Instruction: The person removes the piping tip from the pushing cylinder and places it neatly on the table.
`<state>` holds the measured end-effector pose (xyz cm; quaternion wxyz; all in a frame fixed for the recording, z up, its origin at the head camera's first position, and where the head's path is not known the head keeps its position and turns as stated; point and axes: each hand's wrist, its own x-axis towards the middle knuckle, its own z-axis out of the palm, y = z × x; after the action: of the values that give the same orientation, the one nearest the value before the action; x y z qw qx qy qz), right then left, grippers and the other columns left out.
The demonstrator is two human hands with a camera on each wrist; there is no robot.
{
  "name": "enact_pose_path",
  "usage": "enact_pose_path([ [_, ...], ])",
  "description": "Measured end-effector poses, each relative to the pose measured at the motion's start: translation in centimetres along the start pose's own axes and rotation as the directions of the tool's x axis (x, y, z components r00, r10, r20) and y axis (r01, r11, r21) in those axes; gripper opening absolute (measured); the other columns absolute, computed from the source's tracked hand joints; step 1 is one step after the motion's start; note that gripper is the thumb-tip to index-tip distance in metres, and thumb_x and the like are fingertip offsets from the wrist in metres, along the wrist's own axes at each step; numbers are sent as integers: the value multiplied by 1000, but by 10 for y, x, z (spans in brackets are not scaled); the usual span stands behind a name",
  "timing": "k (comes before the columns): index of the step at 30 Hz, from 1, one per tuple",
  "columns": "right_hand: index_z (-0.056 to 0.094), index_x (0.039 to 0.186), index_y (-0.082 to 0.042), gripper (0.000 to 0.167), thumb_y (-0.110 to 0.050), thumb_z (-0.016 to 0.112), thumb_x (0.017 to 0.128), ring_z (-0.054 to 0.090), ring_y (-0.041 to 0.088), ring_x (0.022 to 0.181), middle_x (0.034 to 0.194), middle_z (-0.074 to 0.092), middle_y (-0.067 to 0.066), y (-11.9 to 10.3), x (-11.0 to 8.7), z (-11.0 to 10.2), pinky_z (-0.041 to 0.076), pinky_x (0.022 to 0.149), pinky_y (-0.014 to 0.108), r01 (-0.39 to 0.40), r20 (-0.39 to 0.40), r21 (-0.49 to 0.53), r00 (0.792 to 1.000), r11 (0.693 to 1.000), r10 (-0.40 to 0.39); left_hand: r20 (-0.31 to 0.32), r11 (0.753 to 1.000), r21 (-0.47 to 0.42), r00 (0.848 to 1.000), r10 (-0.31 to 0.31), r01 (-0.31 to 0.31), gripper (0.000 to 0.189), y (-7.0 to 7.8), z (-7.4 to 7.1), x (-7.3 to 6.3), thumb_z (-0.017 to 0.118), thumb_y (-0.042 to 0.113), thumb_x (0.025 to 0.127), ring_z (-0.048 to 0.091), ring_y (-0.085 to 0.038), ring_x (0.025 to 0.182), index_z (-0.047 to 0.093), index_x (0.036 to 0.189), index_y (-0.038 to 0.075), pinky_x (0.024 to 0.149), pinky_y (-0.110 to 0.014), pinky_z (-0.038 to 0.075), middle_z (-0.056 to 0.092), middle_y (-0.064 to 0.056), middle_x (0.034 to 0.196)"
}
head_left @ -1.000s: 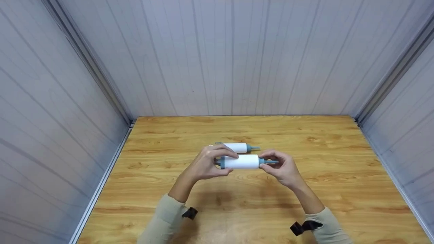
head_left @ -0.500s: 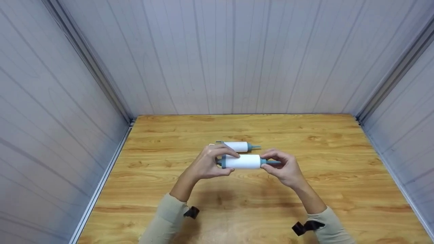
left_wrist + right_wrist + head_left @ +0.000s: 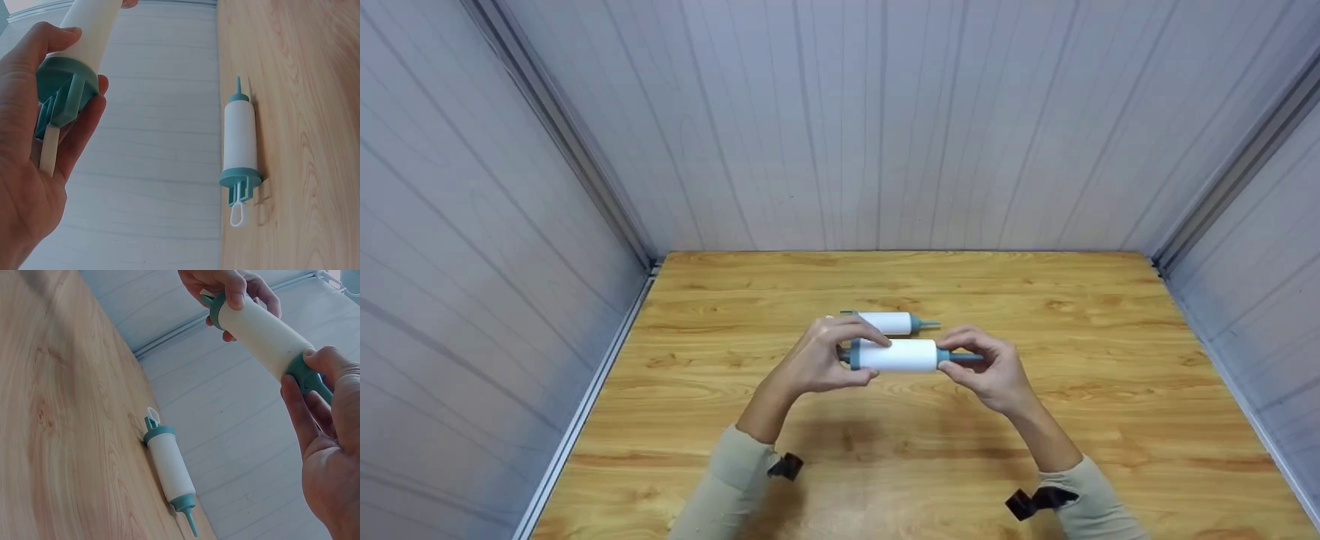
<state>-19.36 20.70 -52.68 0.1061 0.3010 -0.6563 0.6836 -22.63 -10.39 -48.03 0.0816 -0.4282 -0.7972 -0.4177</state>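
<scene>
A white icing syringe (image 3: 901, 355) with teal ends is held level above the table between both hands. My left hand (image 3: 826, 357) grips its back end, thumb and fingers round the barrel by the teal end cap (image 3: 67, 76). In the left wrist view its pale plunger handle (image 3: 49, 149) points into that palm. My right hand (image 3: 991, 372) pinches the teal nozzle collar (image 3: 299, 371) between thumb and fingers, the thin tip running past them. A second, matching icing syringe (image 3: 891, 322) lies on the table just behind, nozzle to the right, its back end partly hidden by my left hand.
The wooden table (image 3: 1080, 315) runs back to a pale panelled wall (image 3: 840, 135). Similar panels stand along its left and right sides, with metal rails at the corners. Black camera mounts (image 3: 786, 466) sit at both sleeve cuffs.
</scene>
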Motion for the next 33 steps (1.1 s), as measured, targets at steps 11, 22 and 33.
enact_pose_path([
  [11, 84, 119, -2, 47, 31, 68, 88, 79, 8, 112, 122, 77, 5, -1, 0, 1, 68, 89, 24, 45, -5, 8, 999, 999, -45, 1, 1000, -4, 1000, -20, 20, 33, 0, 0, -1, 86, 22, 87, 80, -30, 108, 85, 120, 16, 85, -36, 64, 86, -10, 124],
  [22, 77, 116, 13, 41, 35, 69, 83, 75, 9, 122, 134, 74, -4, -7, 3, 2, 66, 101, 27, 126, 73, -5, 989, 992, -125, -27, 995, -64, 997, -74, 72, 34, -4, 2, -6, 88, 21, 86, 72, -20, 94, 86, 119, 14, 65, -32, 57, 86, -15, 120],
  [33, 61, 115, 18, 33, 32, 68, 86, 71, 8, 121, 129, 67, 0, -6, 6, 3, 66, 100, 24, 139, 47, -6, 989, 990, -138, -43, 998, -66, 999, -26, 23, 32, -1, 4, 0, 89, 18, 89, 80, -28, 104, 86, 120, 14, 78, -34, 64, 86, -12, 120],
])
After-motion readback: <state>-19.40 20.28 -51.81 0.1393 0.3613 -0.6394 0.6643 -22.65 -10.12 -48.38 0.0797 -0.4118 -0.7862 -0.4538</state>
